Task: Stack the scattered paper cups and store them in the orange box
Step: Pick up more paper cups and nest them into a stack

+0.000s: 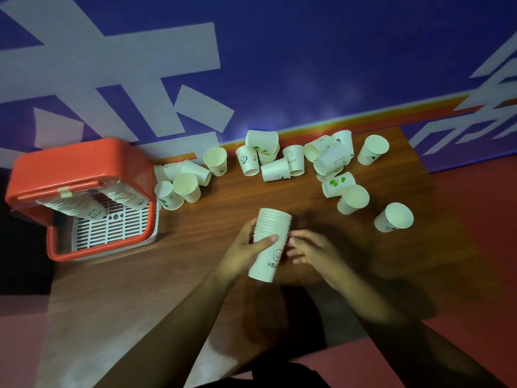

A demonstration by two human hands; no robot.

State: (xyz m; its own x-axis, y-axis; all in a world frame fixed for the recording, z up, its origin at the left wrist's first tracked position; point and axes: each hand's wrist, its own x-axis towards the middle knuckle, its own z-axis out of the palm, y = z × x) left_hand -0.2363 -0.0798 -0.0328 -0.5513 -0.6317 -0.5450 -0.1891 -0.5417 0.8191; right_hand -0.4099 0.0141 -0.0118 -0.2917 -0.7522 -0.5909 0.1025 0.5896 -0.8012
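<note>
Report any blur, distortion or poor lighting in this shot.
Head view: dim overall; the right hand is motion-blurred, the stack of cups in the left hand reads clearly; the wide-angle lens bows the table edges; dark shadows lie beneath both forearms.

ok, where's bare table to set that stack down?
Bare table between the orange box and the left hand holding the stack; also the middle strip beyond the stack. Crowded along the far edge and right side, where loose cups lie.
</note>
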